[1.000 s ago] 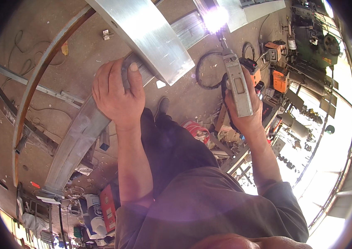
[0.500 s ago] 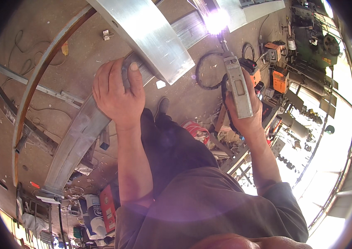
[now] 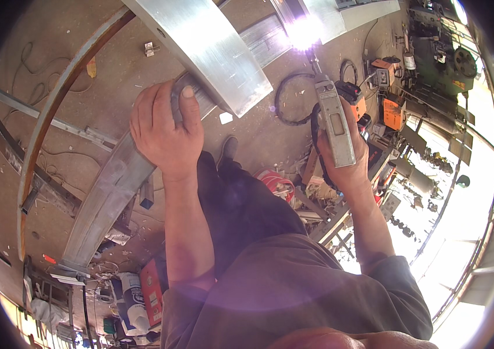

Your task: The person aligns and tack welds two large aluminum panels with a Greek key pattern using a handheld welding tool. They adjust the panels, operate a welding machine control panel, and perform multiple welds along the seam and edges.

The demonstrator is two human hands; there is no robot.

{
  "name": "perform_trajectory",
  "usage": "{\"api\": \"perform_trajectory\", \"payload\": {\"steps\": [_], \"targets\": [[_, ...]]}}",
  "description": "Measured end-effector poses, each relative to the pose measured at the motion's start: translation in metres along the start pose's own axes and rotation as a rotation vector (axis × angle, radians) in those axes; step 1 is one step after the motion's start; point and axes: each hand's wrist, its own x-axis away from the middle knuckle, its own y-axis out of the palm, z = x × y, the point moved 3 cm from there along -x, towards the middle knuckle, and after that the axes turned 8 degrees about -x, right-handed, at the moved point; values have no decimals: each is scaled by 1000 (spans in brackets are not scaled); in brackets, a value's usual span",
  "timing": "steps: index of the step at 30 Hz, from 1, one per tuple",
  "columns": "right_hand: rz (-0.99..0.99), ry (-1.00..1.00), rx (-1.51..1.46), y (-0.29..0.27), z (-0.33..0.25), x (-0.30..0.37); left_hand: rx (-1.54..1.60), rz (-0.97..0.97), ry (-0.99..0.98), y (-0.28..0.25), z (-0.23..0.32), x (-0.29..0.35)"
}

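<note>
My right hand (image 3: 356, 157) is wrapped round the grey body of a welding torch (image 3: 333, 113), which points away from me. A white-violet glare (image 3: 304, 32) burns at its tip, over the joint of the metal pieces, and hides the detail there. My left hand (image 3: 168, 134) grips the long grey steel beam (image 3: 107, 195), fingers curled over its top and thumb along it. Across that beam lies a shiny rectangular metal tube (image 3: 218, 52), its squared end just right of my left hand. The beam continues beyond it as a ribbed stretch (image 3: 264, 41).
A curved, rusty-edged metal strip (image 3: 55, 104) arcs at the left. Black cable (image 3: 293, 119) loops on the floor near the torch. Orange machines (image 3: 394, 113) stand to the right, beside a cluttered rack. A red bucket (image 3: 276, 185) sits near my leg; a red box (image 3: 151, 294) lies lower left.
The torch and the glare at its tip have shifted very slightly. My left hand keeps its place on the beam.
</note>
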Motion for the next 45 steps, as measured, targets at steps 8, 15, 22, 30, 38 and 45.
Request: {"api": "perform_trajectory", "payload": {"steps": [8,15,22,30,38,45], "targets": [[3,-4,4,-2,0,3,2,1,1,-1,1,-1],[16,-12,-10,-1,0,6,-5,4,5,-1,1,0],[5,87,-138,-5,5,17,8,10,5,1,1,0],[-171,19,-13,-13,6,58,0,-4,0,-2,7,-3],[-101,-3,-148,-20,12,60,-67,-23,-44,4,6,-1],[-112,-150,-109,-29,14,19,-118,2,-53,3,10,-5]]}}
